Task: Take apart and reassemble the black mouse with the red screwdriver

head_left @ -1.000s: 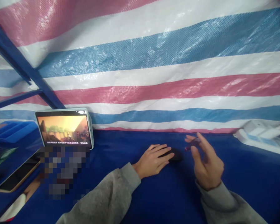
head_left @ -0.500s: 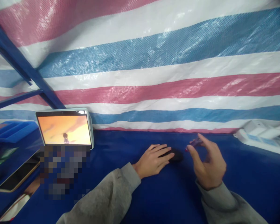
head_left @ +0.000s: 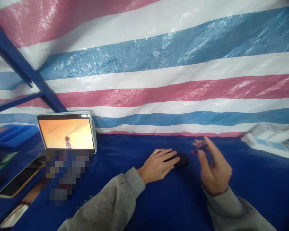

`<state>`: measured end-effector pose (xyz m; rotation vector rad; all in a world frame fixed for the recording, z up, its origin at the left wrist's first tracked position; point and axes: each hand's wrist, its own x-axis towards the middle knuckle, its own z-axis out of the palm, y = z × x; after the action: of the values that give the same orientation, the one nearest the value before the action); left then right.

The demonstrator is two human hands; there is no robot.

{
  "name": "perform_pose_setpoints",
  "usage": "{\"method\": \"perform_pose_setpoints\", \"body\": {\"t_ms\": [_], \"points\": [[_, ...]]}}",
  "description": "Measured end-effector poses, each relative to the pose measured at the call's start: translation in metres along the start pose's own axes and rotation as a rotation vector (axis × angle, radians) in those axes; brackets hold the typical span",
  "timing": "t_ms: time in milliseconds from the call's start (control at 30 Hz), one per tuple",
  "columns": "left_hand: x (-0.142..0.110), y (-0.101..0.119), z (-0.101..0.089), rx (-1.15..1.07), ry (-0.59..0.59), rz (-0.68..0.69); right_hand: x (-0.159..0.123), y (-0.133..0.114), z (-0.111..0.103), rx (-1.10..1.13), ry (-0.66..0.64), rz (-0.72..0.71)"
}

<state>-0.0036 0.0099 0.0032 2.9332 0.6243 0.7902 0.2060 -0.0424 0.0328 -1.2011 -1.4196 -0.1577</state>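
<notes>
My left hand (head_left: 161,164) lies flat with its fingers spread, the fingertips resting over a rounded black object (head_left: 182,159) shaped like a computer mouse. Part of that object is hidden under the fingers. Just to its right and raised above the blue tabletop (head_left: 173,205), my right hand (head_left: 215,166) holds a small dark purple tube-like piece (head_left: 199,148) between thumb and fingers. The piece is tilted, its magenta end pointing down and left. What exactly it is I cannot make out.
A tablet (head_left: 67,132) playing an animated picture stands at the left, with a blurred-out patch below it. Nearby lie a phone (head_left: 21,176) and a blue compartment tray (head_left: 16,134). White boxes (head_left: 274,138) sit at the far right. Striped sheeting (head_left: 159,96) hangs behind.
In my right hand the purple piece has turned and shows more of its length; the thumb has drawn back and fingertips now show behind it. My left hand has stayed still.
</notes>
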Motion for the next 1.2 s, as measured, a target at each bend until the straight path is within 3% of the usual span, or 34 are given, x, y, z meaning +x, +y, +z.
{"method": "perform_pose_setpoints", "body": {"t_ms": [200,433,600,800,967,1133,1200], "points": [[0.0006,0.0005,-0.001,-0.001,0.031,0.009,0.004,-0.0014,0.0001,-0.131,0.114,-0.096],[0.0008,0.0004,-0.0006,-0.006,0.029,0.005,0.0034,-0.0014,0.0003,-0.097,0.084,-0.106],[0.0009,0.0001,0.0,-0.008,0.024,0.004,0.0015,-0.0006,-0.0007,-0.133,0.136,-0.101],[0.0008,0.0005,-0.0007,-0.005,0.034,0.009,0.0013,-0.0034,-0.0017,-0.002,0.005,-0.069],[0.001,0.0012,-0.0017,0.0,0.033,0.004,0.001,-0.0031,-0.0009,-0.054,0.083,-0.111],[0.0003,0.0008,0.0001,-0.002,0.027,0.01,-0.0007,-0.0012,-0.0005,0.044,-0.03,-0.046],[0.0,0.0006,0.0005,-0.004,0.026,0.01,0.0003,-0.0013,-0.0008,-0.024,0.01,-0.089]]}}
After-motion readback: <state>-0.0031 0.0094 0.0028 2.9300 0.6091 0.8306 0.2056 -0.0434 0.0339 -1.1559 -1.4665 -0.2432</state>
